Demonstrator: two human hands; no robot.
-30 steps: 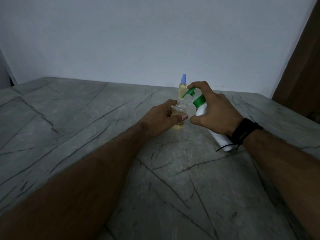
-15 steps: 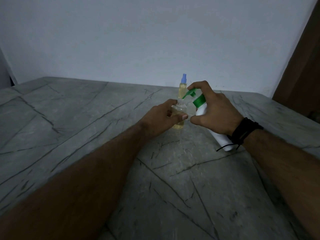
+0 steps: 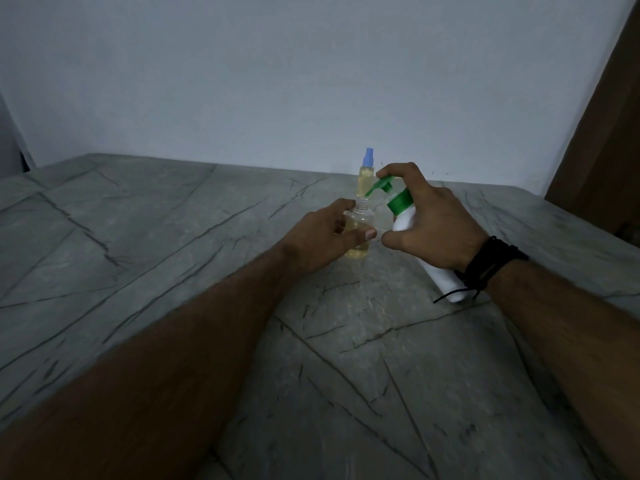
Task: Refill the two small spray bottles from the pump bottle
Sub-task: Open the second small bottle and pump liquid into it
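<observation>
Two bare forearms reach out over a grey stone table point(image 3: 145, 258) veined with dark cracks, which meets a pale wall point(image 3: 277, 74); a brown door point(image 3: 602, 133) edges the right side. The right hand point(image 3: 436, 226), with a black cord bracelet point(image 3: 488, 265) at its wrist, grips a white pump bottle point(image 3: 407, 220) that is tilted, its base low toward the wrist and its green collar and pump head up and to the left. The forefinger is curled over the top of the green pump head point(image 3: 382, 185), and the spout points down at the open neck of a small clear bottle point(image 3: 360, 233). That bottle stands upright on the table, partly filled with yellowish liquid, its cap off. The left hand point(image 3: 325, 237) holds it from the side, thumb across the front and fingers curled behind. The spout tip seems to sit just over the neck, though the dim light makes contact hard to judge. Just behind stands a second small spray bottle point(image 3: 366, 174), upright, yellowish inside, with a blue spray top.
</observation>
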